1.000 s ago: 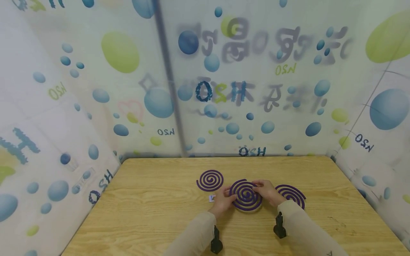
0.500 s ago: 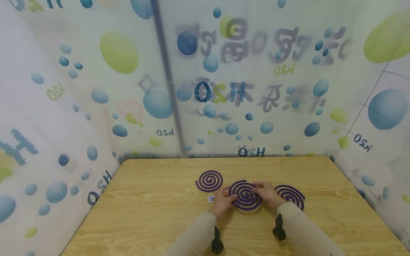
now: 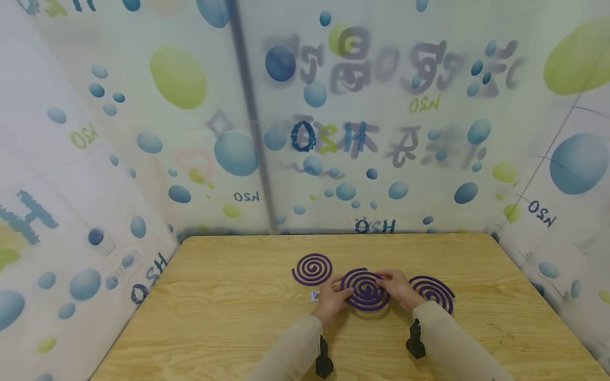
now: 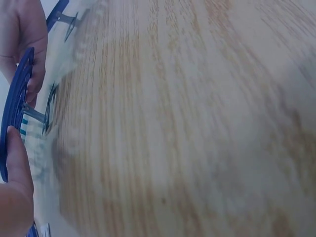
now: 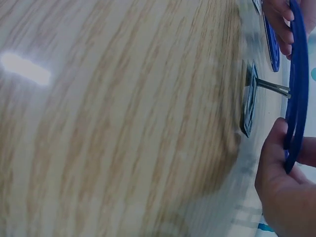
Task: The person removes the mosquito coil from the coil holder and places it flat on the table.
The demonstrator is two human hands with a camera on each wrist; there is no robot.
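A purple mosquito coil [image 3: 366,290] is held just above the table between both hands. My left hand [image 3: 332,299] pinches its left edge, with the thumb on top. On the opposite edge my right hand [image 3: 398,287] pinches the coil the same way. Under the coil, a thin metal stand [image 5: 252,101] shows in the right wrist view, its stem reaching up to the coil's underside. The left wrist view shows the coil [image 4: 16,98] edge-on, with fingers of both hands at its rim.
A second coil [image 3: 312,269] sits at the back left and a third coil [image 3: 431,294] beside the right forearm. A small white and blue piece [image 3: 315,296] lies by the left hand. The wooden table [image 3: 229,296] meets a printed curtain [image 3: 305,206] behind.
The near side of the held coil has risen very slightly. Both hands stay at its edges, almost still.
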